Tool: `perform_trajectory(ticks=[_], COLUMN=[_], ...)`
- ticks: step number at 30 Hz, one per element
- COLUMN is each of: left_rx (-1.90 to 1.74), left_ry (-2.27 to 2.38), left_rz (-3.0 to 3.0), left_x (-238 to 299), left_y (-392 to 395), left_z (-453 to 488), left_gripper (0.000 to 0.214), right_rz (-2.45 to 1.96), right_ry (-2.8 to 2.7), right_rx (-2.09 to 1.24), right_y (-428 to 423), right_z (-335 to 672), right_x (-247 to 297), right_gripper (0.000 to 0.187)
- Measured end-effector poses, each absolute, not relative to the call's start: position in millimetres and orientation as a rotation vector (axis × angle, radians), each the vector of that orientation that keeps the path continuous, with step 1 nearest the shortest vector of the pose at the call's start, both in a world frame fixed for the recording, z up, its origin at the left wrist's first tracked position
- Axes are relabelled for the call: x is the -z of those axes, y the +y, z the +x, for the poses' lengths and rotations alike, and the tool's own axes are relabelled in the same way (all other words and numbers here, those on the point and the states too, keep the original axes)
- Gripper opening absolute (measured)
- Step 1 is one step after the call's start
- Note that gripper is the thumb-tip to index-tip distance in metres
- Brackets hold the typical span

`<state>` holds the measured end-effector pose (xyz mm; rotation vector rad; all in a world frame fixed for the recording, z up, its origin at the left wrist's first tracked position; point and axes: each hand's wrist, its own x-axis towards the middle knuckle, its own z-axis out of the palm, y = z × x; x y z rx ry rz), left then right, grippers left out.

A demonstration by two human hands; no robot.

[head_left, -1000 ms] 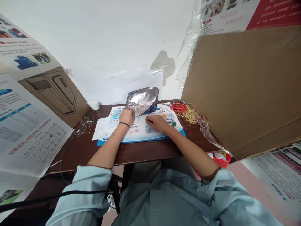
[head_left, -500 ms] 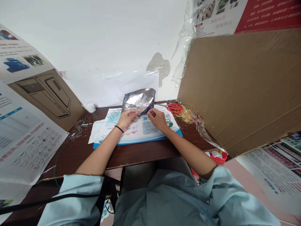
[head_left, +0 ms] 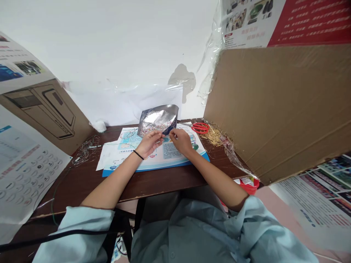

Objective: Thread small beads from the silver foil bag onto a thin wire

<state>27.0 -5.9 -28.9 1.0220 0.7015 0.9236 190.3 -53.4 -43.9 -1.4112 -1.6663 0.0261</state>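
Note:
My left hand [head_left: 149, 143] and my right hand [head_left: 179, 140] meet fingertip to fingertip over a printed blue-and-white sheet [head_left: 153, 151] on the brown desk [head_left: 90, 175]. Both hands pinch something too small to make out. Just behind them lies a crumpled silver foil bag [head_left: 157, 119] with small pale beads showing at its mouth. A black band circles my left wrist.
Red-handled scissors [head_left: 200, 128] and a heap of thin gold pins [head_left: 212, 136] lie to the right on the desk. A large cardboard panel [head_left: 276, 106] walls the right side. Thin wire strands [head_left: 86, 148] lie at left. A red container [head_left: 249, 184] sits below the desk's right edge.
My left hand lifted from the foil bag's mouth and my right hand rose from the sheet; the two came together in a pinch in front of the bag.

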Motion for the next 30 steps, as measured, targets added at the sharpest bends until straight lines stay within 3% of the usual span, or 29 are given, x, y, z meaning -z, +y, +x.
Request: perform_trajectory(ticks=[10,23,30], left_rx=[-0.851,-0.866,-0.839], left_ry=[0.723,0.683,0.677], left_rz=[1.038,0.985,1.018], left_x=[37.2,29.8,33.6], left_y=[-6.6,-10.3,-8.3], left_z=[29.2,30.2,29.1], left_gripper=[0.023,0.015,0.021], right_rz=[-1.277,-1.273,-1.301], right_ry=[-1.571,-1.634,-1.687], right_rx=[-0.253,-0.108,-0.005], right_y=[-54.6,-53.5,-55.6], right_z=[185.2,184.4,186.2], right_x=[44.9,46.7,44.9], right_gripper=[0.017,0.019,0.021])
